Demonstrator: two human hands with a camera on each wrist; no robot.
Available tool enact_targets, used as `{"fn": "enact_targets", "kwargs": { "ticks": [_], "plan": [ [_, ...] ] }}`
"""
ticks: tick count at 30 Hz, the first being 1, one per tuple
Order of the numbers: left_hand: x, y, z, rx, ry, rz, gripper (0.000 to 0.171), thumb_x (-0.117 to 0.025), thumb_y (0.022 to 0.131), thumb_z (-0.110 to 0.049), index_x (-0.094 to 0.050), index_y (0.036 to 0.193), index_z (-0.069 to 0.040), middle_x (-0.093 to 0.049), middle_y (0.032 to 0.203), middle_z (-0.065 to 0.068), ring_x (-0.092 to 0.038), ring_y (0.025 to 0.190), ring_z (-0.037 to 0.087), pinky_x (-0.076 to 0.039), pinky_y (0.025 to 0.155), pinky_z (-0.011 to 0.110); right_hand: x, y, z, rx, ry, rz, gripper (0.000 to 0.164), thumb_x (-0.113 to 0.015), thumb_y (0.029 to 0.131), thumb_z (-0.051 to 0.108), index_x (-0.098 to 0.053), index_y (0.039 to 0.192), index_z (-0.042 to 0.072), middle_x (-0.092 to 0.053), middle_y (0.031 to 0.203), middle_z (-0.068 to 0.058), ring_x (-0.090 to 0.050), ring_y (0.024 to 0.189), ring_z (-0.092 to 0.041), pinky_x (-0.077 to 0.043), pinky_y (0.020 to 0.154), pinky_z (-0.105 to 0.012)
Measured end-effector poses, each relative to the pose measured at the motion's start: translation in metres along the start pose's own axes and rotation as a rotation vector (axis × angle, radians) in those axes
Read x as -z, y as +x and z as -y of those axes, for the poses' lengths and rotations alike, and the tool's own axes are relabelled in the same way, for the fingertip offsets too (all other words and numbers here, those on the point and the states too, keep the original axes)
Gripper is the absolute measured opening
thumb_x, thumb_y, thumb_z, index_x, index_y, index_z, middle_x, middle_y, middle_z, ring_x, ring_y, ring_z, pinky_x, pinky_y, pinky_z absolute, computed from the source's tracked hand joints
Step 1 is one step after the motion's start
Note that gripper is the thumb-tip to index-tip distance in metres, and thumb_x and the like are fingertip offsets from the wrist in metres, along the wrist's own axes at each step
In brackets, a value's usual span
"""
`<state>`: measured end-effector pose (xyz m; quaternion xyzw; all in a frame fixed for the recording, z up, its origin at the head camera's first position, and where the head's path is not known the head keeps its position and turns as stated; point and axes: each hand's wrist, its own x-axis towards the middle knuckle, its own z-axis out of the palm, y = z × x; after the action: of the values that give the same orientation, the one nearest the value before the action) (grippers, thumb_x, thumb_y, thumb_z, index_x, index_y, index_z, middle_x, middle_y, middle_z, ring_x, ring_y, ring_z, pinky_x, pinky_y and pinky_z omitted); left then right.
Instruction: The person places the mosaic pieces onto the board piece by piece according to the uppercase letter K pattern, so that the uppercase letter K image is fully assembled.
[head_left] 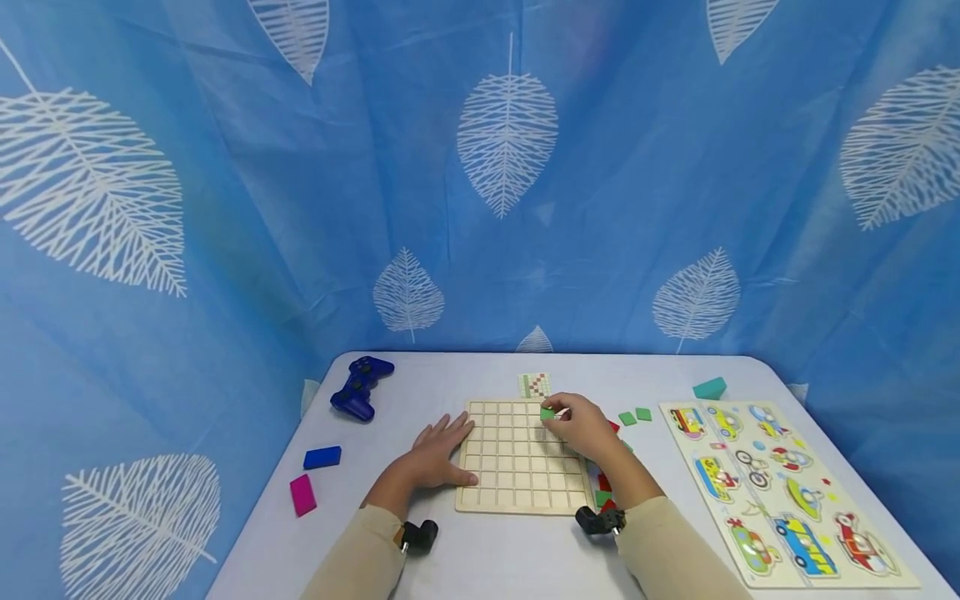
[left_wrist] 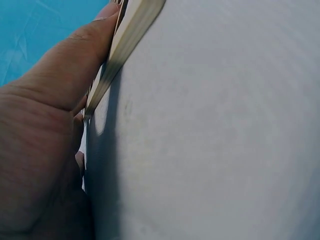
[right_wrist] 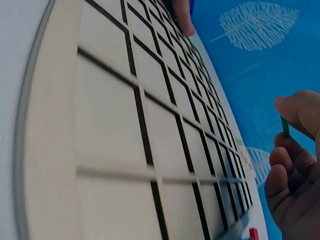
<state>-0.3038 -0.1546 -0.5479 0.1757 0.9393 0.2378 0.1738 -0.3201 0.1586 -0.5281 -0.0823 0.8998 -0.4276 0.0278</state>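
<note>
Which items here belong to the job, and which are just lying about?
Likely in the job:
grid board, touched by left hand
green tile, pinched by right hand
loose red and green tiles
patterned card

Apparently just lying about:
blue controller
blue block
pink block
teal block
vehicle puzzle

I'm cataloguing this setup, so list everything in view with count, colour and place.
grid board: 1, pale wood, table centre
held tile: 1, green, over the board
loose tiles: several (some hidden), red and green, right of board
pattern card: 1, red-and-green pattern, behind board
game controller: 1, blue, far left corner
blocks: 3, blue and pink left, teal far right
vehicle puzzle: 1, cream, multicoloured pieces, right
table: 1, white, underneath
cloth backdrop: 1, blue, white leaves, around table
left hand: 1, bare, at board's left edge
right hand: 1, bare, pinching held tile
sleeves: 2, beige, forearms
wrist cameras: 2, black, wrists
</note>
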Motion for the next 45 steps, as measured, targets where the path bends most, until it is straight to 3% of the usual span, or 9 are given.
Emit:
{"fn": "enact_targets", "kwargs": {
  "ticks": [10, 23, 28, 36, 45],
  "plan": [
    [-0.004, 0.0, -0.001, -0.024, 0.019, 0.018, 0.108, -0.082, 0.083, -0.061, -0.029, 0.167, -0.02, -0.015, 0.177, 0.001, -0.004, 0.164, 0.033, -0.006, 0.131, 0.058, -0.031, 0.028, 0.014, 0.047, 0.029, 0.025, 0.026, -0.075, 0.097, 0.022, -0.073, 0.123, 0.016, -0.068, 0.12, -0.001, -0.062, 0.098, -0.018, -0.056, 0.076, -0.034],
    [0.005, -0.003, 0.002, -0.018, 0.017, 0.019, 0.108, -0.081, 0.083, -0.062, -0.027, 0.168, -0.022, -0.012, 0.177, 0.0, -0.003, 0.164, 0.034, -0.005, 0.131, 0.058, -0.063, 0.054, 0.045, 0.049, -0.01, 0.061, 0.022, -0.074, 0.099, 0.023, -0.072, 0.12, 0.016, -0.069, 0.121, -0.004, -0.066, 0.112, -0.025, -0.058, 0.089, -0.043],
    [0.003, -0.002, 0.003, -0.036, 0.022, 0.023, 0.108, -0.08, 0.084, -0.063, -0.027, 0.168, -0.022, -0.012, 0.177, 0.0, -0.003, 0.164, 0.034, -0.005, 0.131, 0.058, -0.074, 0.058, 0.05, 0.041, 0.001, 0.054, 0.022, -0.075, 0.098, 0.02, -0.072, 0.118, 0.011, -0.069, 0.117, -0.007, -0.066, 0.11, -0.026, -0.058, 0.09, -0.046],
    [0.0, -0.001, 0.001, -0.027, 0.013, 0.02, 0.108, -0.081, 0.083, -0.062, -0.028, 0.167, -0.022, -0.013, 0.177, 0.0, -0.003, 0.164, 0.032, -0.004, 0.131, 0.057, -0.084, 0.062, 0.049, 0.009, -0.088, 0.006, 0.019, -0.077, 0.096, 0.017, -0.074, 0.113, 0.009, -0.064, 0.106, -0.008, -0.06, 0.094, -0.022, -0.054, 0.082, -0.045],
    [0.0, -0.002, -0.001, -0.009, 0.014, 0.011, 0.107, -0.082, 0.082, -0.061, -0.029, 0.167, -0.022, -0.014, 0.177, -0.001, -0.004, 0.164, 0.032, -0.005, 0.131, 0.057, -0.094, 0.064, 0.048, -0.034, -0.146, -0.034, 0.022, -0.076, 0.096, 0.018, -0.075, 0.116, 0.01, -0.065, 0.116, -0.011, -0.064, 0.104, -0.027, -0.056, 0.09, -0.048]
  ]
}}
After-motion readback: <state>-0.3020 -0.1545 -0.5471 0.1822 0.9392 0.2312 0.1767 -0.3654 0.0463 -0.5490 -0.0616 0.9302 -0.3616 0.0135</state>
